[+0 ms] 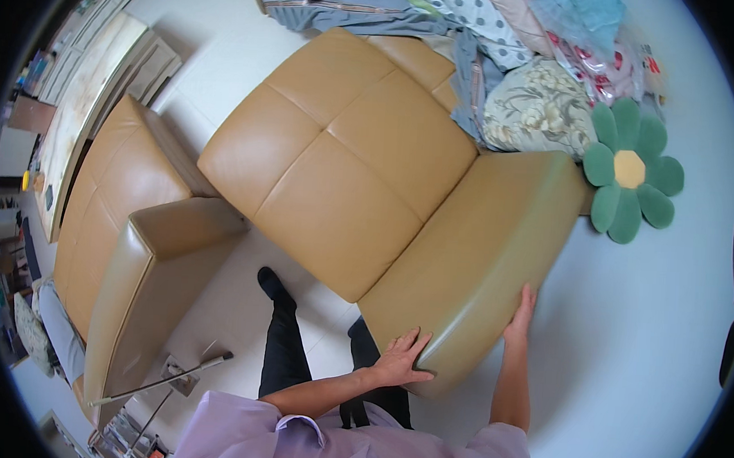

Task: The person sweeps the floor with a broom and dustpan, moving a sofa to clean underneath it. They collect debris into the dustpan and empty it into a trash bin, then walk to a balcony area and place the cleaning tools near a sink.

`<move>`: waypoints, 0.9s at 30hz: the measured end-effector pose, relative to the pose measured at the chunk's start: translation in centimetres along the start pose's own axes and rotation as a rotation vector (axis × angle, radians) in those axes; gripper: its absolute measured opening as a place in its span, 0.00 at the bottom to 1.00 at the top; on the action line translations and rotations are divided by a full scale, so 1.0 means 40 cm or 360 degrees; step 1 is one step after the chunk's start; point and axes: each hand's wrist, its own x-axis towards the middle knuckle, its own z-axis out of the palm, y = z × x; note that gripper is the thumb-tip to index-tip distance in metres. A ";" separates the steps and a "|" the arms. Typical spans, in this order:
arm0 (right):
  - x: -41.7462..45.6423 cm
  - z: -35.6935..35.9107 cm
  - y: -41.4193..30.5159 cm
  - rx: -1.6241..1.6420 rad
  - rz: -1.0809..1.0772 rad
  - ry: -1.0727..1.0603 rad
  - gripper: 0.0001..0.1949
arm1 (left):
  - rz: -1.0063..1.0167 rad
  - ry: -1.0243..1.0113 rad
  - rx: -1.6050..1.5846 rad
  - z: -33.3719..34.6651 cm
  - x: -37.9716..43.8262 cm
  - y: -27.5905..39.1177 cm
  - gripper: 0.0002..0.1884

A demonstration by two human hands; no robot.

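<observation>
A tan leather sofa section [339,160] with stitched seat panels stands before me, its thick backrest [476,252] along the right side. My left hand [403,358] grips the near end of that backrest, fingers spread over the leather and thumb around the corner. Against the backrest's rear face my right hand [523,312] is pressed, fingers pointing up along it; its palm is hidden. Both hands clasp the backrest between them. A green flower-shaped cushion [629,171] and a floral pillow [539,107] lie at the far end.
Another tan leather sofa section [174,282] stands at left, close to the first. Clothes and bedding [364,11] are heaped at the far end. A long table [90,94] is at upper left. A thin stand with a bar [164,380] is at lower left. My feet are on the tiled floor.
</observation>
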 end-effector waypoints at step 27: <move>0.030 -0.032 0.144 0.0546 0.0209 -0.0390 0.24 | -0.0068 0.0116 -0.0423 0.020 -0.061 -0.069 0.49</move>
